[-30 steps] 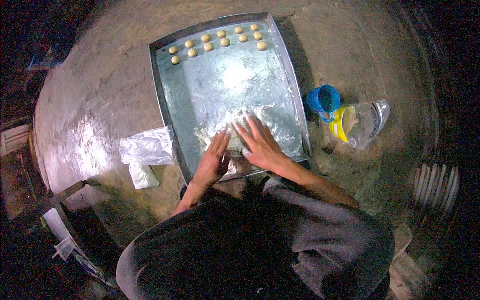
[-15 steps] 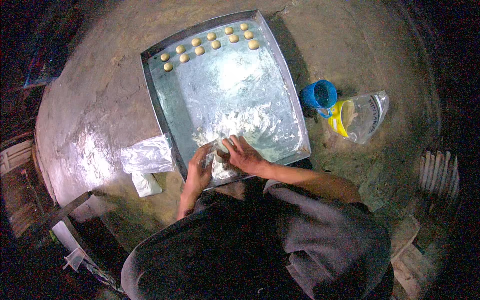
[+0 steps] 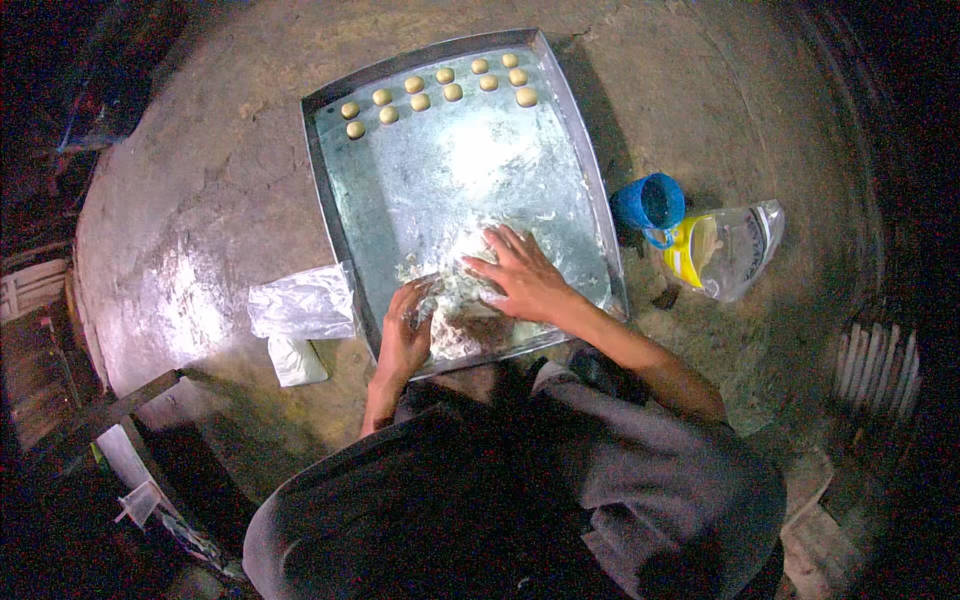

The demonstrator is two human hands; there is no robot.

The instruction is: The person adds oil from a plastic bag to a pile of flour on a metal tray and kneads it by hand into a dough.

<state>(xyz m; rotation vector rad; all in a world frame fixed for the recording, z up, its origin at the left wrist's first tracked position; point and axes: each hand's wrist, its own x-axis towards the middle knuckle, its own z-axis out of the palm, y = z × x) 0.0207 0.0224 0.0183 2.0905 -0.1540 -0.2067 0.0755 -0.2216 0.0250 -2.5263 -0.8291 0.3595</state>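
Observation:
A large shallow metal tray (image 3: 385,200) lies on the floor in front of me. White, crumbly flour mixture (image 3: 462,312) is heaped at its near end. My right hand (image 3: 522,278) rests on the far side of this heap, fingers spread and holding nothing. At the heap's left edge, my left hand (image 3: 405,325) is cupped, thumb and fingers apart, with flour about the fingertips. Two rows of small round dough balls (image 3: 420,102) sit along the tray's far end.
Right of the tray stands a blue plastic mug (image 3: 650,202), beside a clear and yellow plastic bag (image 3: 725,248). On the left lie a clear plastic sheet or bag (image 3: 300,303) and a small white packet (image 3: 297,362). Raised metal walls rim the tray.
My right hand has moved away from my left, forward and to the right, and its fingers have spread. The left hand stays by the flour. The view has shifted slightly.

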